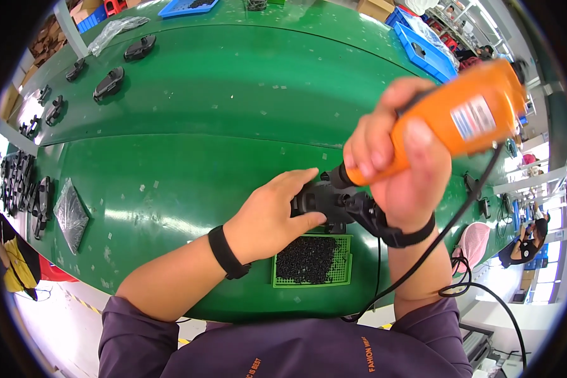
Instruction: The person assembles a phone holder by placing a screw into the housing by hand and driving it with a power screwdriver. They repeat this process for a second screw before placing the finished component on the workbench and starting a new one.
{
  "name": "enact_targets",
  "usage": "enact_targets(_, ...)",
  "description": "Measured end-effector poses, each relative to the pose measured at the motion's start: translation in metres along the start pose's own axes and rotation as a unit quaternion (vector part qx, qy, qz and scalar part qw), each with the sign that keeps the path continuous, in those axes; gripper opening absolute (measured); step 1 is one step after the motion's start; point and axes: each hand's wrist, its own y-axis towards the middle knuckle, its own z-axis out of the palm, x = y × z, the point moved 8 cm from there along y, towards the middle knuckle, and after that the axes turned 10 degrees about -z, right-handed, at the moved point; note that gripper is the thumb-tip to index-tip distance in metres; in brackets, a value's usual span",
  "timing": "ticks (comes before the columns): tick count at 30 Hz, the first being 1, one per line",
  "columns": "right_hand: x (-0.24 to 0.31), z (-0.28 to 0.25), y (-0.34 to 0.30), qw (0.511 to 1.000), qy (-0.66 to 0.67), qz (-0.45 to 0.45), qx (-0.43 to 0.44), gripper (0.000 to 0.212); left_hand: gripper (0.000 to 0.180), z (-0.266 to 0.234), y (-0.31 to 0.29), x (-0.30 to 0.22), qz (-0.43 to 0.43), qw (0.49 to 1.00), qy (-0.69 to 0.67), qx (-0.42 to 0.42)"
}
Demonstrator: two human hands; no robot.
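Observation:
In my right hand (403,151) is an orange electric screwdriver (444,123), its fingers wrapped round the body. The tool slants down to the left, and its dark nose sits at a black plastic part (327,203) on the table. My left hand (274,214) grips that part from its left side, thumb and fingers around it. The tool's tip and the exact contact point are hidden. Just in front of the part lies a green mesh basket (349,259) of small black pieces (305,260), too small to name.
A black cable (447,227) hangs from the tool past my right forearm. Several black parts (109,84) lie at the far left, with a stack (19,183) at the left edge. A plastic bag (71,216) lies near it. Blue trays (425,50) stand at the back; a pink mesh basket (474,242) is right.

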Motion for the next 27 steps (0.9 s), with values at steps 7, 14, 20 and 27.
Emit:
enact_targets(7,-0.022,0.013,0.002,0.998,-0.017,0.067,-0.004,0.039,0.055,0.013,0.003,0.019,-0.128,0.981,-0.073,0.122)
enact_targets(14,-0.039,0.014,-0.004,0.995,-0.005,0.102,-0.014,0.039,0.05,0.01,0.003,0.015,-0.162,0.975,-0.063,0.137)
enact_targets(20,-0.045,0.012,-0.009,0.994,-0.003,0.108,-0.023,0.039,0.049,0.008,0.003,0.012,-0.155,0.977,-0.063,0.134)
enact_targets(27,-0.048,0.007,-0.015,0.993,0.005,0.111,-0.047,0.037,0.047,0.009,0.004,0.011,-0.141,0.98,-0.063,0.125)
